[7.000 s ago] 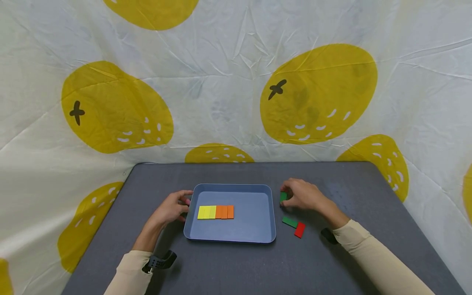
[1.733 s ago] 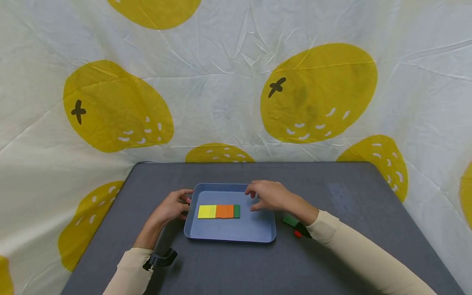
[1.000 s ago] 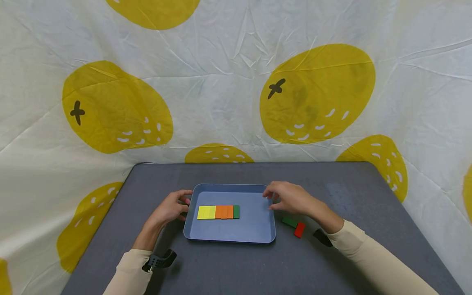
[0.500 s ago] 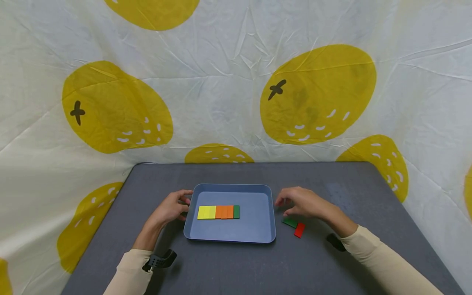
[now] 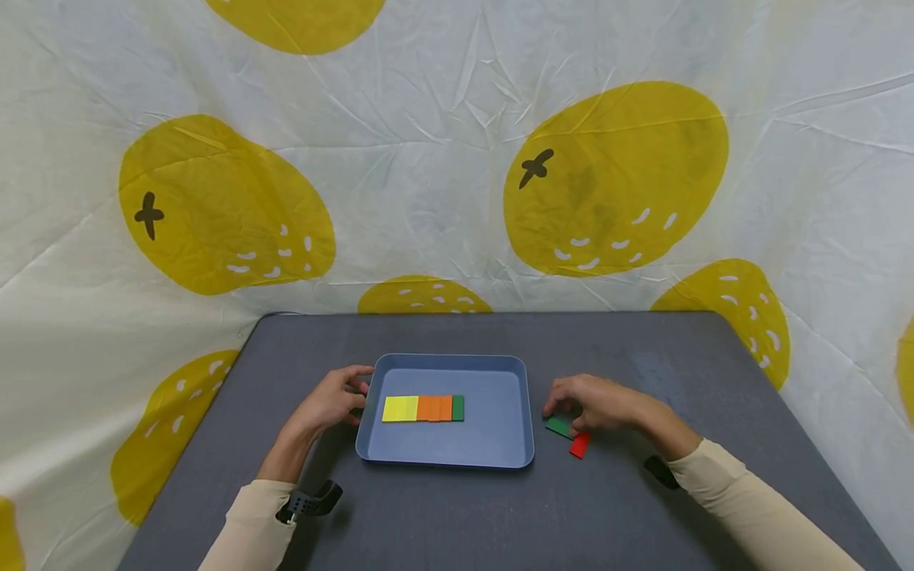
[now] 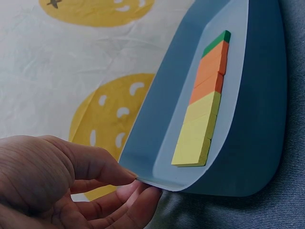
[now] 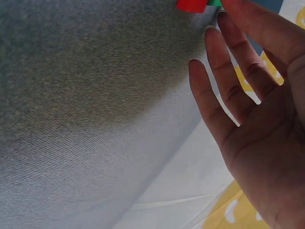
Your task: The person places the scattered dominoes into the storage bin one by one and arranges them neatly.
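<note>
A blue-grey rimmed tray (image 5: 493, 444) lies on the table. My left hand (image 5: 328, 404) pinches its left rim between thumb and fingers, as the left wrist view shows close up. Inside the tray, domino-like tiles form a straight row: yellow tiles (image 6: 198, 129) at the left, orange tiles (image 5: 434, 408) in the middle, one green tile (image 5: 458, 408) at the right end. Right of the tray, my right hand (image 5: 596, 400) reaches down over a loose green tile (image 5: 558, 427), its thumb and forefinger around it. A red tile (image 5: 580, 446) touches that green tile's near end.
The dark grey table (image 5: 457, 523) spreads around the tray on all sides. Behind it hangs a white cloth (image 5: 414, 198) printed with large yellow fruit. A black wristband (image 5: 314, 501) sits on my left wrist.
Seven seconds ago my right hand held a green tile beside the tray; it now ends the row. The right hand has since moved back right and down to the other green tile. Left hand unmoved.
</note>
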The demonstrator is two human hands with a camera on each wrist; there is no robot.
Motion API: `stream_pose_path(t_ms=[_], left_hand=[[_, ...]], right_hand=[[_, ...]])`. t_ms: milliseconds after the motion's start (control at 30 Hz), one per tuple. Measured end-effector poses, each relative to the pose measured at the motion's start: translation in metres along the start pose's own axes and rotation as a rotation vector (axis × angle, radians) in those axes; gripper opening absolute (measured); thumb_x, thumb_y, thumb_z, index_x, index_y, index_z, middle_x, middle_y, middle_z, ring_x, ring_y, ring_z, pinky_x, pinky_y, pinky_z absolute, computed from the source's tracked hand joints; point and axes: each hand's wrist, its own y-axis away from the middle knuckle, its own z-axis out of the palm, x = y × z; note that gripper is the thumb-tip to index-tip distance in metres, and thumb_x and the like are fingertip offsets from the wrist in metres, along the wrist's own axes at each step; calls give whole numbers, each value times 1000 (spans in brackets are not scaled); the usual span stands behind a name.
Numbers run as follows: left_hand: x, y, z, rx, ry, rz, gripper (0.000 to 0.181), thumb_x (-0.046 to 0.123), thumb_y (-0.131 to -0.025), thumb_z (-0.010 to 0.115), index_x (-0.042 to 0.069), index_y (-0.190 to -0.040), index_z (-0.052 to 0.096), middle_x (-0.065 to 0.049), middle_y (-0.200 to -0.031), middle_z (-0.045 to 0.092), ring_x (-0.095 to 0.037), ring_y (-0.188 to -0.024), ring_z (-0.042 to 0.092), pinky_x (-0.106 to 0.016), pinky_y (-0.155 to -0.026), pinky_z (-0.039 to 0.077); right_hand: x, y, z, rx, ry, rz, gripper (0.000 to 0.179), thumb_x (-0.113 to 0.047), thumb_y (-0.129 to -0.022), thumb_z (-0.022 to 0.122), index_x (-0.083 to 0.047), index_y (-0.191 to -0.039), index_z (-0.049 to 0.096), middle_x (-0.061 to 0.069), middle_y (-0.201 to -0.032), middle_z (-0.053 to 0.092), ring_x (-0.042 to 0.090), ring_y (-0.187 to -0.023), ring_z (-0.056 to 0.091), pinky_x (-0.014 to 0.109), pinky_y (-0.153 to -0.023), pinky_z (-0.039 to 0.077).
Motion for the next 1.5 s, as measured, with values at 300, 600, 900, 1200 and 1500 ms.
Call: stream_pose_path(t_ms=[300, 600, 900, 1200, 1500], left_hand=[[0, -1, 1, 3, -12, -4, 59, -6, -92, 58, 2, -149, 46, -22, -115, 57, -30, -91, 59, -39, -64, 57], [1, -1, 1, 9, -8, -1, 59, -6, -93, 57, 2, -150, 46, -21, -116, 57, -29, -92, 59, -40, -64, 57], [1, 1, 1, 12, -10, 7, 59, -7, -92, 57, 1, -149, 47, -22, -115, 57, -29, -92, 59, -40, -63, 57], [1, 0, 0, 9, -14, -3, 58, -7, -92, 58, 1, -149, 47, -22, -115, 58, -30, -92, 59, -40, -64, 58], [3, 0, -1, -3, -13, -11, 57, -5, -94, 59, 1, -149, 47, -22, -116, 59, -29, -93, 60, -40, -64, 58]], right_hand=[[3, -1, 3, 4, -7, -14, 40, 3, -76, 82, -16, -111, 77, -4, -105, 63, 18, -92, 58, 35, -82, 51], [6, 2, 4, 67, 46, 59, 34, -13, -84, 82, -14, -116, 73, -2, -108, 62, 16, -93, 61, 31, -79, 52], [8, 4, 4, 97, 77, 89, 41, -14, -78, 87, -13, -117, 72, -3, -106, 61, 16, -92, 59, 30, -78, 50], [6, 1, 5, 131, 128, 88, 42, -17, -78, 87, -13, -116, 71, -3, -105, 58, 16, -92, 61, 30, -75, 50], [3, -3, 3, 114, 169, 142, 35, -28, -82, 83, -17, -112, 71, -6, -105, 58, 8, -87, 59, 29, -72, 49]])
